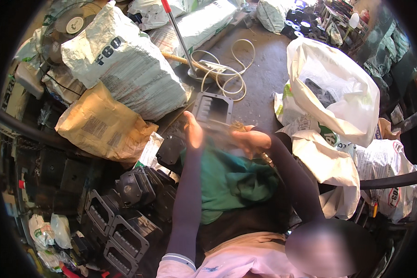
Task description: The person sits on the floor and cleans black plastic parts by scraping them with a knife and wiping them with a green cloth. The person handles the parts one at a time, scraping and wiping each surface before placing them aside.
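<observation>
Before me a black plastic frame [227, 105], with a rectangular opening and a ribbed inside, stands just beyond my hands. My left hand [194, 133] is at its near left corner, thumb raised; its fingers are smeared by motion, so its hold is unclear. A pale blur spreads between both hands. To the right, my right hand [255, 140] has its fingers curled round a small blurred brass-coloured piece [237, 126]. Below that hand shows a brass-coloured metal fitting [268, 160]; whether they are joined is hidden. Green cloth [231, 173] covers my lap.
Several similar black frames [125, 231] are stacked at lower left. A white sack [125, 69] and a brown paper bag [102, 123] stand at left. On the floor lies a looped pale hose [243, 69] beside a red-handled rod [178, 37]. An open white sack [329, 88] holds dark pieces at right.
</observation>
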Demonstrator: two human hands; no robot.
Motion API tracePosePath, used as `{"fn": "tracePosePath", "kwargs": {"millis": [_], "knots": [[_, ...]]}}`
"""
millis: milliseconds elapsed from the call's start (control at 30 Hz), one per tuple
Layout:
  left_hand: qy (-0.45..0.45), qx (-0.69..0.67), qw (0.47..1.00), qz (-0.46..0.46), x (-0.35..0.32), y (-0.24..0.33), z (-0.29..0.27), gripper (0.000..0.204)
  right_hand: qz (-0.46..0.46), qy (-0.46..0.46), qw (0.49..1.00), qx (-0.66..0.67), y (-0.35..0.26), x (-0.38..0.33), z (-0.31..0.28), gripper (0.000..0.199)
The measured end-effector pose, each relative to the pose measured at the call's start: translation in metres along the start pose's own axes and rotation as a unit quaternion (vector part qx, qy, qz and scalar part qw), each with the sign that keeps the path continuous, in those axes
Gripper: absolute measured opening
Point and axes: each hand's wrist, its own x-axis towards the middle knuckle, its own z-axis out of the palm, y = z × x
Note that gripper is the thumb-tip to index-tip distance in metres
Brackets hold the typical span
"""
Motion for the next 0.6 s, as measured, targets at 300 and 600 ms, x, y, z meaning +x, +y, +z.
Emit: {"fn": "tracePosePath", "kwargs": {"millis": [300, 600], "knots": [[-0.087, -0.177, 0.930, -0.309, 0.010, -0.009, 0.015, 0.103, -0.030, 0.023, 0.997, 0.071, 0.013, 0.003, -0.014, 0.026], [-0.086, -0.176, 0.958, -0.209, 0.011, -0.026, 0.012, 0.098, -0.069, 0.178, 0.980, -0.050, -0.004, -0.001, -0.003, 0.031]]}}
